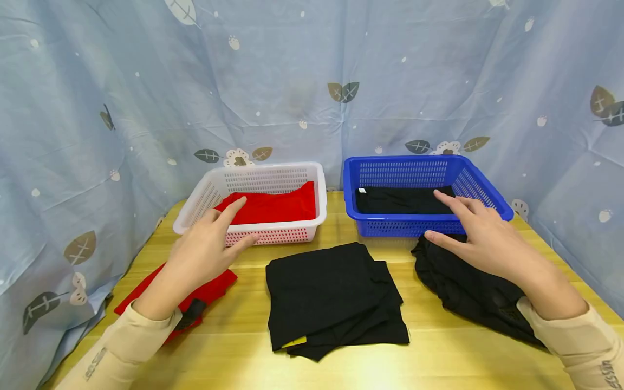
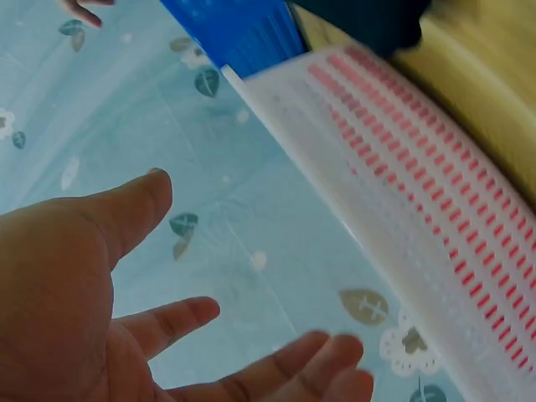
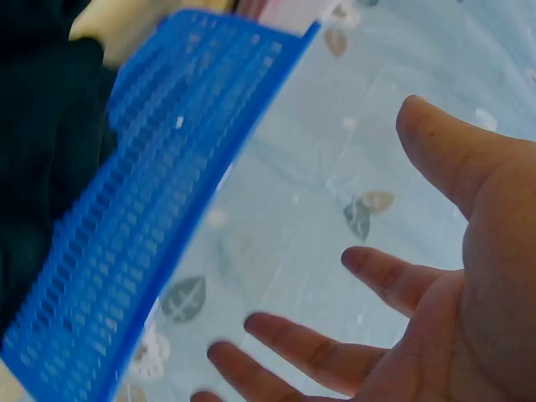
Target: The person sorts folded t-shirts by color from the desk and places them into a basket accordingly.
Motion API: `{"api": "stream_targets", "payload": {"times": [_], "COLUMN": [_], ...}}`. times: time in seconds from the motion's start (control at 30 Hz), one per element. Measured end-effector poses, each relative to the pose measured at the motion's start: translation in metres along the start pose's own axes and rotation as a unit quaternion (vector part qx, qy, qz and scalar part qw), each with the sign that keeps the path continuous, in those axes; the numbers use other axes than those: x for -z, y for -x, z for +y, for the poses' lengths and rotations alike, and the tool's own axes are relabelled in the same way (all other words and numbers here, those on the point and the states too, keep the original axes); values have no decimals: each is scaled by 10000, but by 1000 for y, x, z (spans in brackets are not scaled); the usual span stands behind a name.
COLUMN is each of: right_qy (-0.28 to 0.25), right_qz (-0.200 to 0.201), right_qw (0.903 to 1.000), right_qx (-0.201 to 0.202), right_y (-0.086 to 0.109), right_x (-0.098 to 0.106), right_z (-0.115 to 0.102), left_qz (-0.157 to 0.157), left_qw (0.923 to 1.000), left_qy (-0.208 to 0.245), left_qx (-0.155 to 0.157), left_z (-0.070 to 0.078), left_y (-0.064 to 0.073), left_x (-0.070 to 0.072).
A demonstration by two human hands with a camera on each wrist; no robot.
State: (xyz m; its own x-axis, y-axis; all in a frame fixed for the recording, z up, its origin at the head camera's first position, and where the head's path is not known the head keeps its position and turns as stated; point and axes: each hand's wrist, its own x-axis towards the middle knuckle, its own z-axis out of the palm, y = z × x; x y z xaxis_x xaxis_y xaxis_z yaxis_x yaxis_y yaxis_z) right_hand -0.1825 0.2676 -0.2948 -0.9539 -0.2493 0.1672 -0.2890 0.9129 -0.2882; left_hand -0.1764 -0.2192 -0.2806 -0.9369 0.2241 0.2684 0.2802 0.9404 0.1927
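My left hand point(image 1: 205, 249) hovers with fingers spread near the front left of the white basket point(image 1: 273, 238), holding nothing. Inside that basket lies a folded red cloth point(image 1: 278, 206). Below the left wrist, another red garment point(image 1: 214, 290) with a black patch is partly hidden by the forearm. My right hand point(image 1: 487, 238) hangs with fingers apart over the front of the blue basket point(image 1: 390, 225), also without anything in it. A black cloth point(image 1: 400, 200) with a small white tag lies in the blue basket. Under the right hand spreads a crumpled black garment point(image 1: 453, 276).
Between the hands, a folded black garment point(image 1: 326, 295) with a bit of yellow at its lower edge lies on the wooden table point(image 1: 234, 346). Behind the baskets hangs a light blue curtain point(image 1: 292, 70) with leaf prints, which also runs down both sides.
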Motion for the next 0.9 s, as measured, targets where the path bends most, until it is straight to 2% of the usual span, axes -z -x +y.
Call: {"api": "stream_targets", "payload": {"times": [0.07,0.17,0.27,0.43,0.57,0.67,0.73,0.9], "right_qy": [-137,-443,-751,-1048,-1301,-1531,-1693,-1900], "right_qz": [-89,-261,-493,-867,-1339,-1799,-2067,-2403], "right_qw": [9997,9977,9939,9868,9785,9687,9612,9493], "right_qx": [177,433,634,882,875,759,684,707], "right_y": [0,1,2,1,0,0,-1,-3], "right_x": [-3,-9,-17,-33,-46,-54,-59,-70], "right_z": [-5,-12,-19,-25,-28,-29,-29,-29], "left_qz": [-12,-192,-571,-1457,-1927,-2295,-2539,-3041], "left_qw": [9997,9978,9936,9779,9649,9525,9413,9054], "left_qy": [124,382,749,1397,1709,1952,2199,2964], "left_qx": [-227,-514,-617,-540,-508,-438,-342,-54], "left_z": [3,5,7,6,3,1,0,-2], "left_y": [3,7,11,16,20,24,26,29], "left_x": [-1,-6,-12,-23,-33,-42,-47,-58]}}
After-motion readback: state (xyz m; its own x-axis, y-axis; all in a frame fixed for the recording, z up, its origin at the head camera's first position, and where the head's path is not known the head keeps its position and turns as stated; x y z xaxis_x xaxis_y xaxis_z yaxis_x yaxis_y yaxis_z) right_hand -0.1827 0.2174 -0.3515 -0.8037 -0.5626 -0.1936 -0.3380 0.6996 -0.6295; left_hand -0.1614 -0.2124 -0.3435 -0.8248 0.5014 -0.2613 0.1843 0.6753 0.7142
